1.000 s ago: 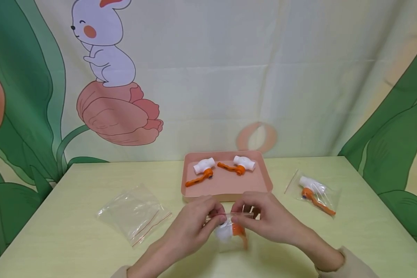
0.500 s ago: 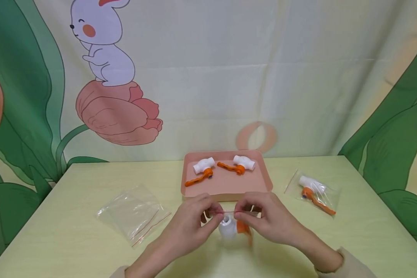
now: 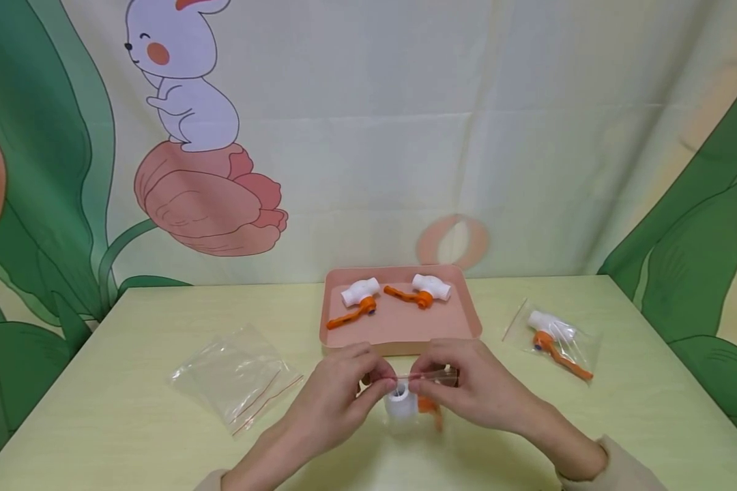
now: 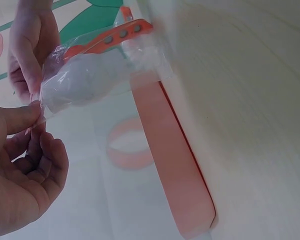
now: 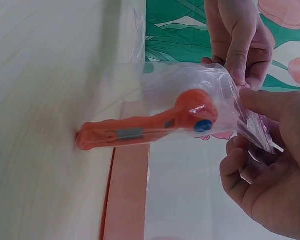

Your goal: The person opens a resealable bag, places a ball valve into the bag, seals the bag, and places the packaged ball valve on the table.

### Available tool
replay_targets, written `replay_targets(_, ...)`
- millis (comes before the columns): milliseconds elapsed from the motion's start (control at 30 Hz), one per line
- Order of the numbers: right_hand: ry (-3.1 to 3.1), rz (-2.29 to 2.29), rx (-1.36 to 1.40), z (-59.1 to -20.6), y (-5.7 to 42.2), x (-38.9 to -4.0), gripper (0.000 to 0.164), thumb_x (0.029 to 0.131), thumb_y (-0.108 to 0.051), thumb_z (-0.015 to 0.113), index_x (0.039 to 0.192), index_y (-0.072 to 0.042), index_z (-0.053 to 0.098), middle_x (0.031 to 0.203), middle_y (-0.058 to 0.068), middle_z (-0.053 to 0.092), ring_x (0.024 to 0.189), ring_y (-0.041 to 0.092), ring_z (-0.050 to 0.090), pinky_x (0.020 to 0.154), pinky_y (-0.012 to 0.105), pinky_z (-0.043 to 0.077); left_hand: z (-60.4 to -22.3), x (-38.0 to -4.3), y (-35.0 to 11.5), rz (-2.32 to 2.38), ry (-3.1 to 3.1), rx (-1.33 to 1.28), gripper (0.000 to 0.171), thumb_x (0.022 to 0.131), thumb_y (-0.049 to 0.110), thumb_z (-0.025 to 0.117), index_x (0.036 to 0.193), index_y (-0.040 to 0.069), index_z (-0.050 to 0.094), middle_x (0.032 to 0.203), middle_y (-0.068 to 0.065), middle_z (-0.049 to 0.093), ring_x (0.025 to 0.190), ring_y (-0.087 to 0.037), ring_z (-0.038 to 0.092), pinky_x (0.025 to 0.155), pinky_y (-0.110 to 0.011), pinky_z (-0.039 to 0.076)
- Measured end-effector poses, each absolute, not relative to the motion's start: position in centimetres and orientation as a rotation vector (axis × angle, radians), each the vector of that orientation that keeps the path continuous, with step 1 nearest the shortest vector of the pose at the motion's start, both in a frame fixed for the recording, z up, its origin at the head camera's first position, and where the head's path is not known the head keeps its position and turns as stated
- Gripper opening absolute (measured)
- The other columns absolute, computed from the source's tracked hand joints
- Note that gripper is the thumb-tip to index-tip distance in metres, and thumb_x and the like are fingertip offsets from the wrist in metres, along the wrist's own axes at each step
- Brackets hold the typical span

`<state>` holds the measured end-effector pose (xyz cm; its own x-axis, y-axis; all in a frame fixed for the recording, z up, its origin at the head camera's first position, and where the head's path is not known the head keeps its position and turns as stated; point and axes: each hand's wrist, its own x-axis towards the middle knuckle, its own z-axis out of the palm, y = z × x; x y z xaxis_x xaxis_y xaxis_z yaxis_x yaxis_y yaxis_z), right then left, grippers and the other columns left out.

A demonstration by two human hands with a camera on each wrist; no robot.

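Note:
My left hand and right hand pinch the top edge of a clear zip bag between thumbs and forefingers, their fingertips close together. The bag hangs over the table in front of the pink tray. Inside it is a white ball valve with an orange lever handle; one open pipe end points up in the head view. The left wrist view shows the holes along the handle. My fingers hide part of the bag's reddish closure strip.
In the tray lie two more ball valves with orange handles. Flat clear zip bags with red strips lie at the left. At the right sits another bagged valve. A printed curtain hangs behind the table.
Both hands stay at the bag's top edge. Their fingertips spread slightly apart along the strip, then came closer again. The bagged valve has swung and turned a little.

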<state>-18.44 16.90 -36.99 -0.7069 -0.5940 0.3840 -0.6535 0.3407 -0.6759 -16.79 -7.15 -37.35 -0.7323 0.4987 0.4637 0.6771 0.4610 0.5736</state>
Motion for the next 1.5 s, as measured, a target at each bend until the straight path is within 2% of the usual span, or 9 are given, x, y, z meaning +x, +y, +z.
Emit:
replay_targets(200,-2.456,1.198,1.218,-36.73,16.79,-18.41,0.014,0.091,-0.011,0.08,0.087,-0.023,0.073,0.074,-0.019,0.058,0.067,0.006,0.05,0.057,0.022,0.041,-37.31,-16.71,-6.94,-1.101,-2.483,-1.023,0.008,0.09,0.008,0.08,0.09,0.012,0.074,0.081,0.013,0.058,0.073,-0.003,0.052,0.06,-0.021,0.046)
replay_targets(400,-2.385,1.155,1.282,-36.64,16.66,-18.31,0.016,0.089,-0.003,0.079,0.088,-0.018,0.073,0.078,-0.015,0.06,0.071,0.005,0.053,0.059,0.023,0.048,-37.45,-16.62,-6.76,-1.063,-2.465,-1.031,0.011,0.089,0.006,0.08,0.088,0.013,0.071,0.08,0.013,0.056,0.072,-0.004,0.052,0.062,-0.02,0.046)
replay_targets(600,-2.391,1.099,1.346,-36.41,16.73,-18.21,0.011,0.092,-0.007,0.078,0.091,-0.018,0.073,0.077,-0.014,0.062,0.069,0.002,0.052,0.058,0.022,0.049,-37.52,-16.48,-6.71,-1.022,-2.45,-1.037,0.015,0.085,0.005,0.077,0.084,0.016,0.067,0.08,0.013,0.056,0.075,-0.006,0.055,0.068,-0.021,0.05)
replay_targets(767,-2.421,1.117,1.305,-36.36,16.99,-18.17,0.011,0.091,-0.009,0.079,0.089,-0.019,0.074,0.066,-0.016,0.051,0.06,-0.001,0.042,0.051,0.017,0.039,-37.47,-16.55,-6.87,-0.998,-2.455,-1.064,0.013,0.09,0.011,0.08,0.087,0.016,0.068,0.079,0.014,0.056,0.073,-0.004,0.054,0.064,-0.019,0.047)
replay_targets(900,-2.444,1.123,1.269,-36.38,17.03,-18.2,0.009,0.091,-0.012,0.08,0.087,-0.019,0.075,0.06,-0.016,0.045,0.056,-0.002,0.037,0.049,0.016,0.033,-37.48,-16.66,-6.98,-0.991,-2.471,-1.067,0.012,0.092,0.014,0.079,0.088,0.015,0.068,0.079,0.014,0.056,0.072,-0.007,0.055,0.063,-0.02,0.046)
replay_targets(1033,-2.469,1.118,1.233,-36.34,17.02,-18.17,0.009,0.09,-0.017,0.081,0.084,-0.019,0.075,0.058,-0.017,0.046,0.054,-0.003,0.036,0.047,0.016,0.032,-37.55,-16.68,-7.05,-0.984,-2.493,-1.061,0.012,0.093,0.016,0.079,0.089,0.015,0.067,0.081,0.013,0.056,0.074,-0.007,0.056,0.065,-0.021,0.047)
replay_targets(1267,-2.461,1.124,1.124,-36.64,17.16,-18.26,0.017,0.085,-0.022,0.087,0.076,-0.023,0.072,0.055,-0.021,0.041,0.049,-0.004,0.036,0.043,0.017,0.031,-37.56,-16.74,-7.14,-1.03,-2.494,-1.073,0.011,0.095,0.014,0.076,0.092,0.015,0.065,0.087,0.012,0.06,0.082,-0.006,0.058,0.07,-0.025,0.052)
replay_targets(1500,-2.46,1.18,1.145,-36.79,17.42,-18.48,0.016,0.089,-0.013,0.082,0.083,-0.024,0.072,0.062,-0.019,0.049,0.054,-0.001,0.044,0.047,0.019,0.038,-37.44,-16.75,-7.06,-1.133,-2.56,-1.054,0.01,0.099,0.007,0.069,0.096,0.014,0.063,0.086,0.01,0.064,0.079,-0.005,0.06,0.068,-0.024,0.052)
